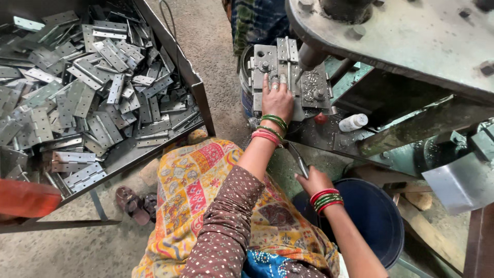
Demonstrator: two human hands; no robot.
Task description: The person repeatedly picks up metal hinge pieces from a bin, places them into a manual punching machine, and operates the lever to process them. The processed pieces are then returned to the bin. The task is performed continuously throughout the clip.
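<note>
Sat low before a heavy grey-green metal press machine [411,36], patterned orange and yellow cloth [195,190] across the lap. Left hand [277,100] lay flat on the grey steel die block [267,69] of the press, fingers stretched forward and spread open, fingertips pressing down on a small silver hinge plate [286,50] seated at the top of the block just beside the round ram [310,55] — green and pink bangles at that wrist. Right hand [313,181] sat lower, over a dark blue plastic bucket [375,216], fingers curled shut around the end of a slim grey metal lever [298,160] that slanted up toward the die. Small white plastic bottle [353,122] lay on its side on the machine bed, right of the die, next to a red knob [321,118]. Off to the left, well apart — a big dark steel tray [198,92] heaped with silver hinge plates [82,87], a brown sandal [131,203] on the concrete floor under its edge
</note>
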